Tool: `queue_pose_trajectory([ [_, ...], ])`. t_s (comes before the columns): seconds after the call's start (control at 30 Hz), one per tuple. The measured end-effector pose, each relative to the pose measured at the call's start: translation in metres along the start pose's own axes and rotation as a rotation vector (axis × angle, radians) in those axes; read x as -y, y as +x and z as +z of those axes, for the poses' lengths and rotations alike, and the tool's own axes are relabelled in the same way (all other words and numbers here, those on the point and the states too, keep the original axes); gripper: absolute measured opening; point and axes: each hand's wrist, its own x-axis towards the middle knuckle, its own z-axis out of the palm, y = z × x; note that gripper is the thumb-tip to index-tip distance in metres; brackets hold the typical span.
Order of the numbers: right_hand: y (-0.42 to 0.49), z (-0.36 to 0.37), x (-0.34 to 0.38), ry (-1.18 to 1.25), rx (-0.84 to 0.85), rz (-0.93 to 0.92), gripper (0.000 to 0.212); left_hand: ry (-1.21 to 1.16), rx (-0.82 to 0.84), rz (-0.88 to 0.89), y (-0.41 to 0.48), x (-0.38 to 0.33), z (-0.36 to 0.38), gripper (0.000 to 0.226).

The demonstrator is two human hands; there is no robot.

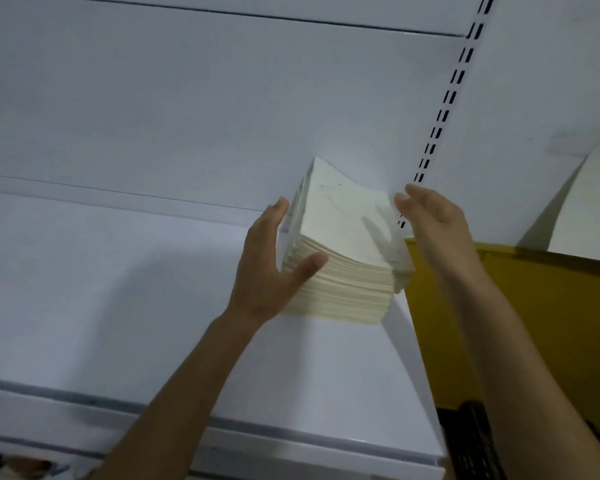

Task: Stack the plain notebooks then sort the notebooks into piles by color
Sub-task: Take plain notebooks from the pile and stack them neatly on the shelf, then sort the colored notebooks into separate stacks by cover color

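1. A thick stack of plain notebooks (343, 271), cream-coloured, sits on a white shelf (118, 289) near its right end, top cover slightly curled
2. The left hand (271, 268) lies straight-fingered against the stack's left side, thumb on its front edge
3. The right hand (433, 216), fingers relaxed, is at the stack's far right corner
4. A slotted upright (447, 98) rises behind, and a yellow panel (534, 323) lies to the right

no text, label, brand or number can be read anywhere: the top cover of the stack of plain notebooks (343, 216) bears only a few faint dark specks, and the white shelf (101, 289) is unmarked.
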Motion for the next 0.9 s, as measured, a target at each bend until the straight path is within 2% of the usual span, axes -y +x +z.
queue_pose_trajectory([
  [0.17,-0.063,0.069,0.044,-0.184,-0.070,-0.399,0.037,0.256,0.041,0.154,-0.026,0.013,-0.074,0.089],
  [0.27,-0.106,0.129,0.064,-0.210,-0.041,-0.538,0.038,0.418,0.048,0.172,-0.053,0.028,-0.138,0.083],
  [0.47,-0.178,0.258,0.085,-0.450,0.240,-0.609,0.048,0.724,0.024,0.093,-0.124,0.065,-0.277,0.079],
  [0.63,-0.231,0.346,0.106,-0.536,0.382,-0.717,0.056,0.951,0.000,-0.044,-0.180,0.096,-0.376,0.079],
  [0.77,-0.258,0.410,0.117,-0.634,0.507,-0.747,0.064,1.084,-0.008,-0.154,-0.211,0.120,-0.434,0.077],
  [0.9,-0.271,0.467,0.121,-0.677,0.635,-0.758,0.067,1.116,-0.001,-0.254,-0.227,0.154,-0.468,0.076],
])
